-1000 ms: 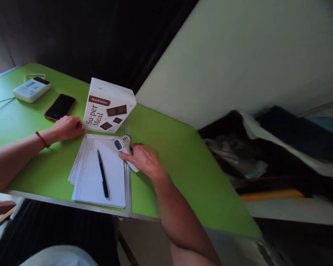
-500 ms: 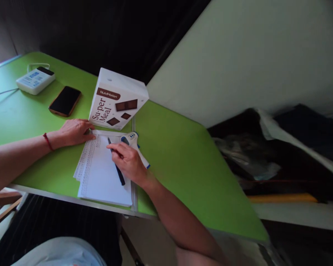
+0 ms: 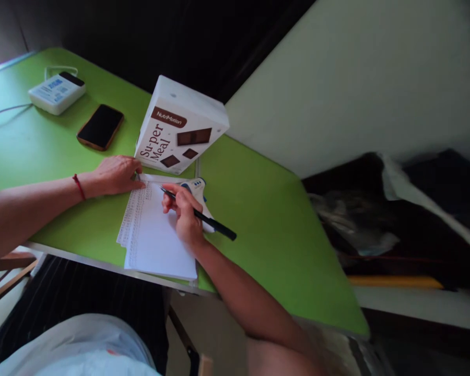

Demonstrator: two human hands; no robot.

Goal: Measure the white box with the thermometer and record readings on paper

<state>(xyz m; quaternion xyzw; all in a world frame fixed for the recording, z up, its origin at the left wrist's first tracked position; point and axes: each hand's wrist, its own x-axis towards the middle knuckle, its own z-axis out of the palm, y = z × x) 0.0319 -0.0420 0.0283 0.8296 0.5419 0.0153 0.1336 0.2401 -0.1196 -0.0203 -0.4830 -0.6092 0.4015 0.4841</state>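
A dark pen (image 3: 223, 230) slants through my right hand (image 3: 184, 211), which is closed around it above the white paper. Its thin tip points up and left, and its thick end sticks out to the right past my hand. My left hand (image 3: 119, 175) rests at the top left corner of the stacked sheets of paper (image 3: 160, 250), fingers spread, thumb on the sheet. Small marks run down the paper's left side. A white and blue handheld thermometer (image 3: 199, 189) lies partly hidden behind my right hand. Just beyond the paper stands a white NutriMotion box (image 3: 168, 141).
A phone in a brown case (image 3: 101, 127) lies left of the box. Farther left is a white device with a cable (image 3: 58, 94). All of these are on a green table (image 3: 266, 224) beside a pale wall. Crumpled plastic (image 3: 348, 222) lies beyond the table's right edge.
My right hand has turned the pen, so its thick end now points right rather than toward me. The view has shifted slightly; my left hand stays at the paper's corner.
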